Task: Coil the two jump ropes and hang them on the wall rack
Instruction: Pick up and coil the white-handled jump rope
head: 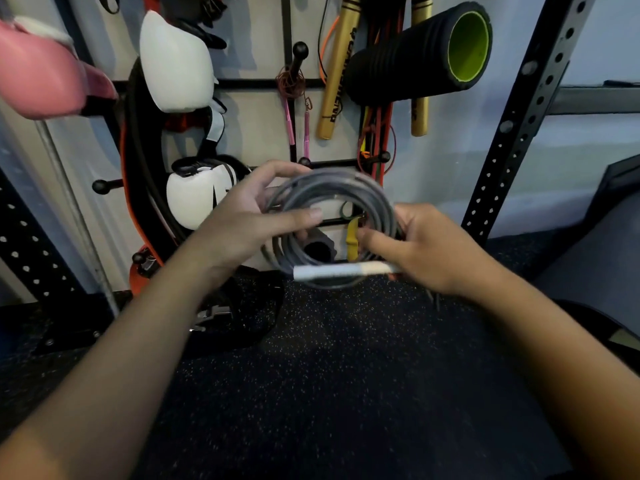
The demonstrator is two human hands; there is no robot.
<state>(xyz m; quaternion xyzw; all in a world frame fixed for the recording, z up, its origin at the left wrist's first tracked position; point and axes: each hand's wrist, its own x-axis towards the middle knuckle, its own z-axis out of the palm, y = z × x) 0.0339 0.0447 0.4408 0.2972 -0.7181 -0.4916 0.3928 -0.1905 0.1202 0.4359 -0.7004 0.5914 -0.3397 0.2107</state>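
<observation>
One grey plastic jump rope (332, 199) sits wound into a round coil at the centre of the frame, held up in front of the black wall rack (293, 98). The left hand (249, 216) curls its fingers over the coil's upper left edge with the thumb pressed across the strands. The right hand (429, 247) grips the coil's right side, its thumb and fingers pinching the strands together with a white rope handle (341, 271) that lies along the coil's bottom. I judge the coiling of this rope nearly finished; hanging it is left.

A second, thin reddish rope with pink handles (294, 98) already hangs from a ball-tipped black peg at upper centre (very likely the other jump rope, though I cannot be sure).

Around it: white boxing gloves (176, 64) at upper left, gold sticks (337, 74), and a black foam roller with a green core (422, 50) at upper right. A bare black peg (104, 186) shows at middle left; crowded gear may hamper reaching any hook.
</observation>
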